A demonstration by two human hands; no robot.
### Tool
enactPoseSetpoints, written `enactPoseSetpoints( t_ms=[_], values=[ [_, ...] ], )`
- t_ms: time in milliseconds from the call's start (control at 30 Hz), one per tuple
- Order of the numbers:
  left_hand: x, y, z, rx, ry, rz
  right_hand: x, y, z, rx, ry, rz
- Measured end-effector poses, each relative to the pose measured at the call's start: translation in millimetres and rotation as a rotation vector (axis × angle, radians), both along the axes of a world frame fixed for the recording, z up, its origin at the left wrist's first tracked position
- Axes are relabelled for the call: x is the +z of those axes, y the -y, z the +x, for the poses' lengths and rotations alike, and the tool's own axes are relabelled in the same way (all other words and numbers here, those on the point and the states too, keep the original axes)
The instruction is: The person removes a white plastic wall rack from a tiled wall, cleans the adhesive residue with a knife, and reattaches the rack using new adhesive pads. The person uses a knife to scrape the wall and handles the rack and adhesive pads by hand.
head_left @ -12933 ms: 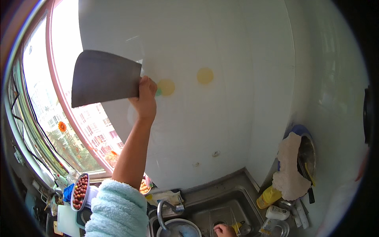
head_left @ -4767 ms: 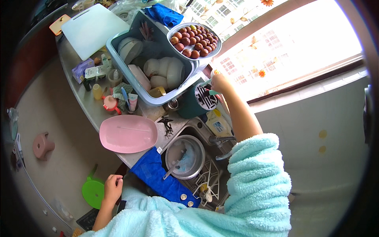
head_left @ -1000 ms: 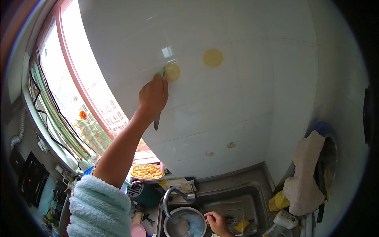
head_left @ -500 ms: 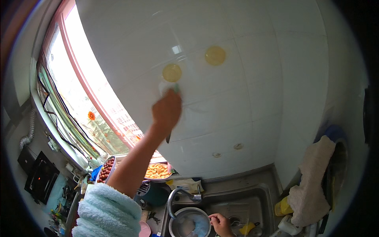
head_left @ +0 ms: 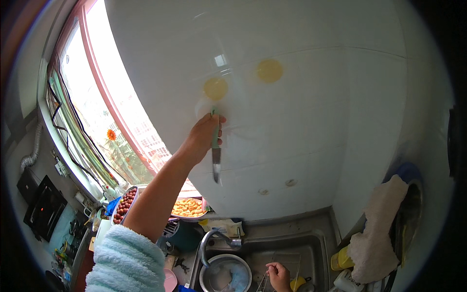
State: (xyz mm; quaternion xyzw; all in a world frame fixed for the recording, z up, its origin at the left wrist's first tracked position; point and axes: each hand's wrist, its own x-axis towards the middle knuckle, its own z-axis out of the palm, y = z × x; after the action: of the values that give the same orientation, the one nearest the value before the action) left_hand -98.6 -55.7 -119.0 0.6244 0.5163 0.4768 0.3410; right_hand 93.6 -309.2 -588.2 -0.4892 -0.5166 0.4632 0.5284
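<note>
My left hand (head_left: 204, 134) is raised to the white tiled wall, its fingers closed round the green handle of a knife (head_left: 216, 163). The blade points down, and the handle's top end is just under a round yellow pad (head_left: 215, 89) on the wall. Down at the sink, my right hand (head_left: 278, 277) is closed, with thin metal wires showing below its fingers; their full shape is cut off by the lower edge. Left of that hand, a round metal pot (head_left: 250, 278) holds cloudy water and something light blue, below the curved faucet (head_left: 203, 253).
A second yellow pad (head_left: 270, 71) is on the wall. Trays of red fruit (head_left: 125, 204) and orange-yellow pieces (head_left: 188, 208) stand by the window. In the sink (head_left: 321, 248) lies a yellow item (head_left: 297, 282). A beige cloth (head_left: 382, 228) hangs at the right.
My left hand has turned, so the knife's handle and blade now show plainly. My right hand has left the pot's rim and moved right, with thin wires now at its fingers.
</note>
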Motion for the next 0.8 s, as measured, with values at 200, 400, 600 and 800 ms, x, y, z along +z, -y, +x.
enactPoseSetpoints(
  t_ms=[200,400,600,800],
  values=[
    [13.5,-11.6,-18.0,0.155,-0.492,0.202,-6.6,8.3,-16.7,0.113,0.066,0.045],
    [30.0,-10.5,-26.8,0.269,-1.217,0.643,-8.6,25.2,-25.3,0.091,0.086,0.030],
    [33.3,-21.9,-28.8,0.436,-1.445,0.903,-3.0,26.1,-19.3,0.079,0.090,0.037],
    [32.9,-29.4,-25.8,0.493,-1.479,0.928,-9.3,20.2,-10.4,0.114,0.112,-0.001]
  ],
)
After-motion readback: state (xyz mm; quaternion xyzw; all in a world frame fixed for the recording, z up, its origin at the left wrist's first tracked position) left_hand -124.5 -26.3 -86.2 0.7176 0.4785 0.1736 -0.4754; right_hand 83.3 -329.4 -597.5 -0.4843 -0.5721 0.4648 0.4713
